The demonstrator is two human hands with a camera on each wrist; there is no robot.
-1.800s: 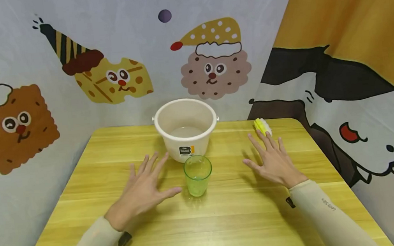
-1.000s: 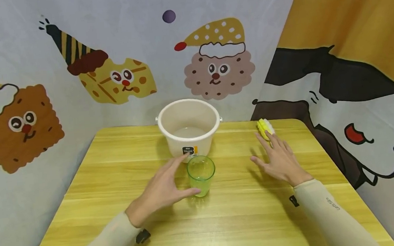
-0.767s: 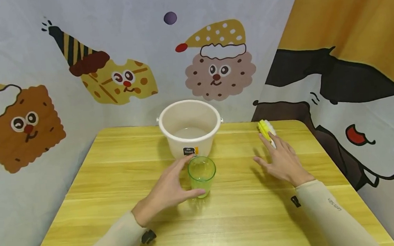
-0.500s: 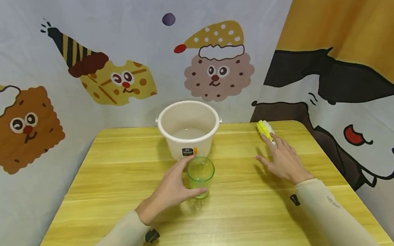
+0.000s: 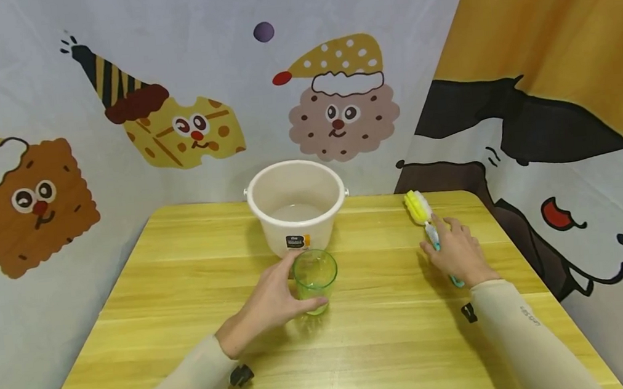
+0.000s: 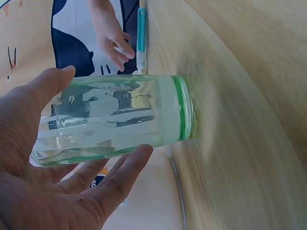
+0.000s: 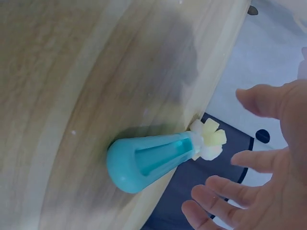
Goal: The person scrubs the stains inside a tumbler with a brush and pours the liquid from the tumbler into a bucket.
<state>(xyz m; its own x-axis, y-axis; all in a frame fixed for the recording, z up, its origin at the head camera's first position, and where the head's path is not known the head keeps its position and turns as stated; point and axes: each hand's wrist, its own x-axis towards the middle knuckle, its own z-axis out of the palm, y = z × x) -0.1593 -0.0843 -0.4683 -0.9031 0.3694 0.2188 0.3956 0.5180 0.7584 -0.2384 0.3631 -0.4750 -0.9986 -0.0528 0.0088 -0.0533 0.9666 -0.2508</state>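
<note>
My left hand (image 5: 265, 298) is around a green-tinted clear glass (image 5: 316, 271), thumb on the near side, fingers behind. In the left wrist view the glass (image 6: 115, 115) stands upright on the table between thumb and fingers. My right hand (image 5: 457, 254) hovers over the handle of a bottle brush with a yellow and white sponge head (image 5: 417, 208). In the right wrist view the fingers are spread apart from the brush's turquoise handle (image 7: 144, 160), which lies on the table. Part of the handle is hidden under the hand in the head view.
A white bucket (image 5: 298, 220) with a small label stands just behind the glass, toward the back of the wooden table (image 5: 337, 365). A cloth with cartoon prints (image 5: 197, 37) hangs behind the table. Each wrist has a small black piece beneath it.
My left hand has moved right, from beside the glass to around it. My right hand has drawn back from the sponge head to above the handle, uncovering more of the brush.
</note>
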